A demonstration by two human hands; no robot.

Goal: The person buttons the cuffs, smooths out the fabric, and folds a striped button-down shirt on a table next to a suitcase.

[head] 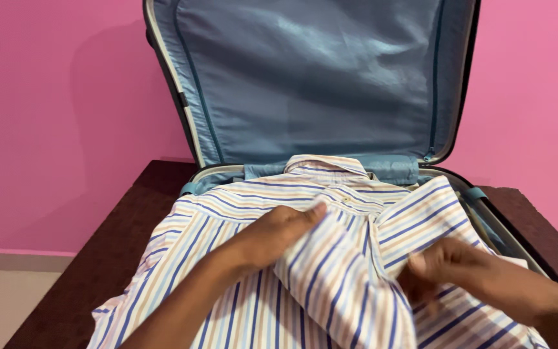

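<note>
Looking down from a head-worn camera, we see two bare hands working on a striped shirt [330,258] that lies spread across the lower half of an open suitcase [318,84]. The shirt is white with blue, tan and pale lilac stripes. Its collar [327,166] points away from us, toward the suitcase hinge, and its body spills over the near rim toward the camera.

Our left hand [279,232] lies on the shirt's chest with the fingers close together and bent. The thumb and fingertips seem to pinch a fold of the front panel, which rises into a ridge down the middle of the garment.

Our right hand [450,265] is further right and slightly blurred. Its fingers are curled into the cloth, gripping a bunched part of the shirt near the right sleeve. How tightly it grips, we cannot tell.

The suitcase lid stands upright behind the shirt, lined in shiny light blue fabric, with a zip running around its edge. A blue strap [476,192] shows at the right rim of the case.

The suitcase rests on a dark brown table [98,258]. A bright pink wall [53,116] fills the background, with a strip of pale floor [1,304] at lower left.
</note>
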